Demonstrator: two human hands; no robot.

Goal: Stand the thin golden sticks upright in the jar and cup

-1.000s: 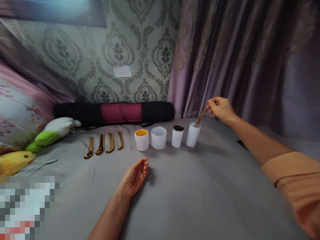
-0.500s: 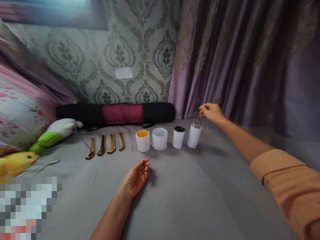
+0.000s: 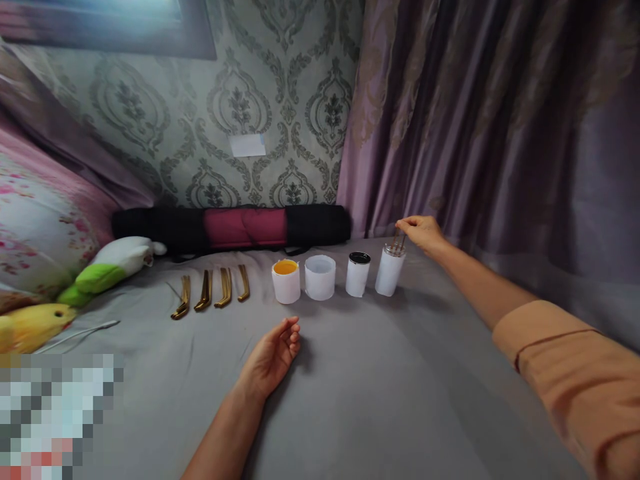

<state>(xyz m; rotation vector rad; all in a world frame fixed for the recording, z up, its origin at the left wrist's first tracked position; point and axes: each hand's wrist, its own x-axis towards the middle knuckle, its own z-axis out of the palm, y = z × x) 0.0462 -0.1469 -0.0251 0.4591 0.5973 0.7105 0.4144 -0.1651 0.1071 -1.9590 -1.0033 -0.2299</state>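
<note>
My right hand [image 3: 423,231] is pinched on the top of thin gold sticks [image 3: 399,241] that stand in the rightmost white-wrapped jar [image 3: 389,269]. To its left stand a black-rimmed jar [image 3: 357,274], a wide white jar [image 3: 319,277] and a jar with orange contents [image 3: 286,281]. My left hand [image 3: 273,357] lies palm up on the grey sheet [image 3: 380,380] in front of the jars, fingers loosely curled, holding nothing. Several bent gold pieces [image 3: 213,292] lie in a row left of the jars.
A black and maroon roll [image 3: 233,227] lies along the wall behind the jars. Plush toys [image 3: 107,267] and a floral pillow [image 3: 40,220] sit at the left. Purple curtains [image 3: 500,120] hang at the right. A blurred patch covers the lower left corner.
My right hand has moved left and down over the rightmost jar, bringing the gold sticks from tilted to upright and lower into it. My left hand has stayed still.
</note>
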